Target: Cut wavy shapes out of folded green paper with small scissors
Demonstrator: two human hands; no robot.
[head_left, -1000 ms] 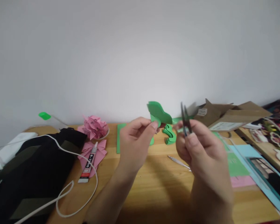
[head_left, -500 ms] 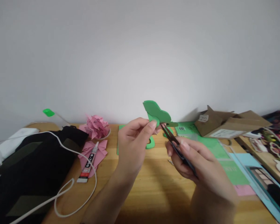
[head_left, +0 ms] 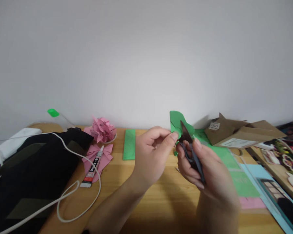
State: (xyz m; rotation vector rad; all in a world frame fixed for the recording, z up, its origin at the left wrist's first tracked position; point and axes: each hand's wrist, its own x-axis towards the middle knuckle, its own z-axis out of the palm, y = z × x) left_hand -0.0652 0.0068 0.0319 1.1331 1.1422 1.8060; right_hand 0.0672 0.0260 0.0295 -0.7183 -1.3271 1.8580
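Observation:
Between the thumb and fingers of my left hand [head_left: 152,152] I pinch a green paper piece [head_left: 176,118] with a wavy edge, held up above the table. A small rounded part of it shows at my thumb tip. My right hand [head_left: 205,165] is closed around the dark handles of a pair of scissors [head_left: 186,134]. The blades point up and lie against the green paper, one of them plainly showing in front of it. Whether the blades are cutting there I cannot tell. Small green scraps [head_left: 175,151] show just below my fingertips.
A pink paper flower [head_left: 103,129] and a glue tube [head_left: 94,167] on a pink folded paper lie left, near a white cable [head_left: 100,191] and black cloth [head_left: 46,169]. A green strip [head_left: 129,144] lies behind. Right are a cardboard box [head_left: 249,135] and green packets [head_left: 244,183].
My left hand has moved right with the green paper, which has turned. The scissors have tilted more upright, and their blades now overlap the paper. The green looped piece behind is now hidden.

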